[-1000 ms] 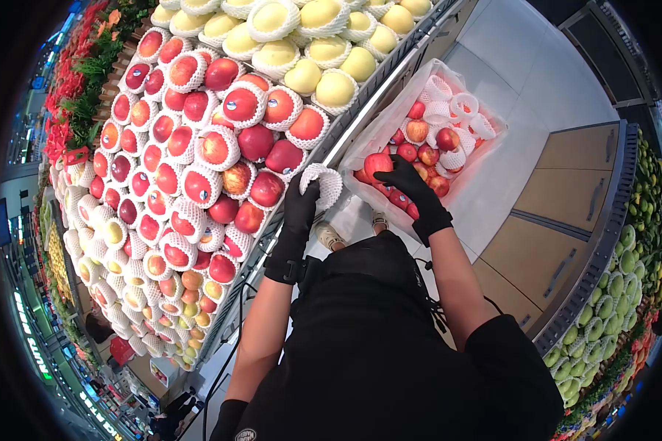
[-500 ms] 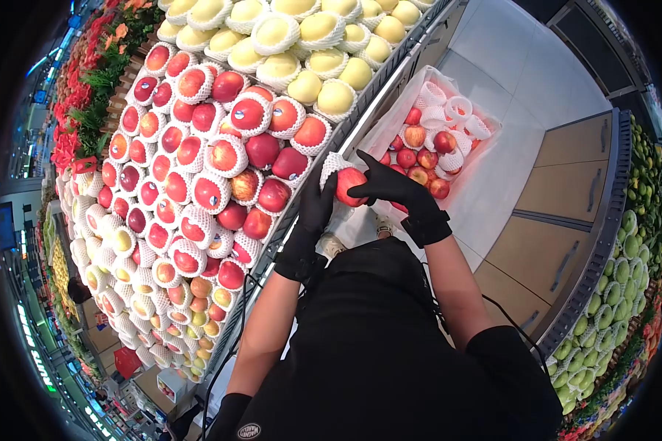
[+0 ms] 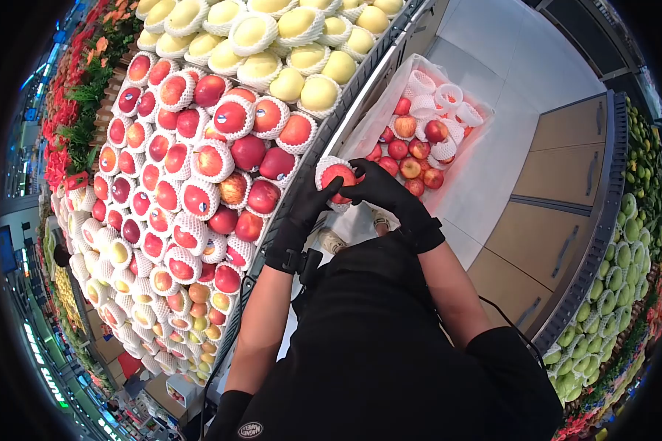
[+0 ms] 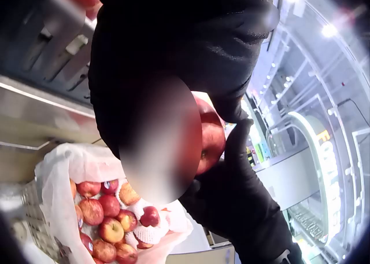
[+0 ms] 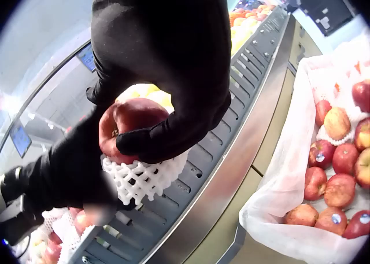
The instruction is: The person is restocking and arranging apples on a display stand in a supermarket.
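A red apple [image 3: 338, 176] sits partly inside a white foam net sleeve [image 5: 144, 180], above the edge of the display. My gloved right hand [image 3: 386, 191] grips the apple from the right, with thumb and fingers curled round it in the right wrist view. From the other side, my gloved left hand [image 3: 307, 213] holds the sleeve and apple, its thumb against the fruit. Much of the apple is hidden behind the black gloves in the left wrist view. Loose red apples [image 3: 410, 167] and several empty foam sleeves [image 3: 449, 95] lie in a crate with a white liner [image 5: 277, 177].
On my left slopes a display of red apples in foam nets [image 3: 206, 158], with pale yellow fruit [image 3: 254, 33] beyond. A grey slotted rail [image 5: 231, 131] edges it. Brown drawers [image 3: 559, 173] and netted green fruit [image 3: 603, 294] stand at right.
My right hand has brought the apple from the crate leftward to the left hand. The foam sleeve, empty in the left hand earlier, now surrounds part of the apple.
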